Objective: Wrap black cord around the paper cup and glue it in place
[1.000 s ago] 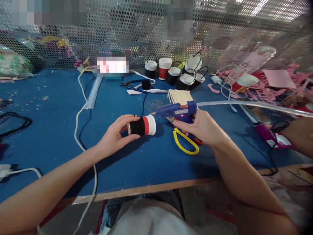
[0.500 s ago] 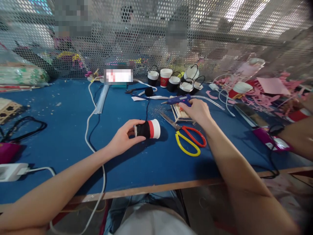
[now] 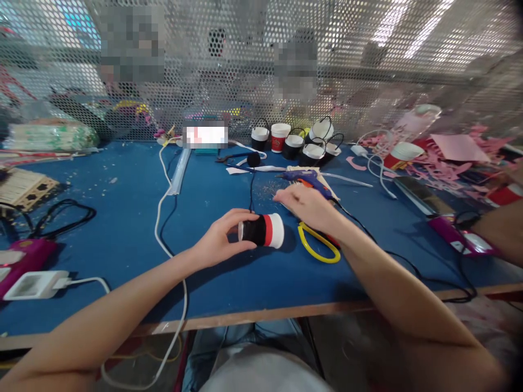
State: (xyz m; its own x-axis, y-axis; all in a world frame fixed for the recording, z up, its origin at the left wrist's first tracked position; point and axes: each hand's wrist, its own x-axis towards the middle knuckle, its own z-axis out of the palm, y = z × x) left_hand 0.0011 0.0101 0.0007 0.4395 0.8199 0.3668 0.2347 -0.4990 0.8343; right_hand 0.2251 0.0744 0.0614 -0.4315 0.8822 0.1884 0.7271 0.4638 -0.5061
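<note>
My left hand (image 3: 218,242) is closed round a small paper cup (image 3: 270,230) lying on its side on the blue table (image 3: 122,228). The cup is wrapped in black cord, with a red band and a white rim. A black cord runs from it to a black ball of cord (image 3: 254,159) farther back. My right hand (image 3: 308,209) hovers just right of the cup with fingers loosely stretched and nothing in them, partly covering the yellow-handled scissors (image 3: 321,249). The blue glue gun (image 3: 303,176) lies behind that hand on a stack of wooden sticks.
Several finished cups with black handles (image 3: 294,144) stand at the back by the perforated metal screen. A white cable (image 3: 161,207) and a white plug block (image 3: 32,284) lie left. Pink paper scraps (image 3: 449,158) and a magenta device (image 3: 461,239) lie right, near another person's arm (image 3: 500,228).
My right hand laid the glue gun down on the sticks and came back toward the cup, over the scissors. The left hand kept hold of the cup. The view tilted up.
</note>
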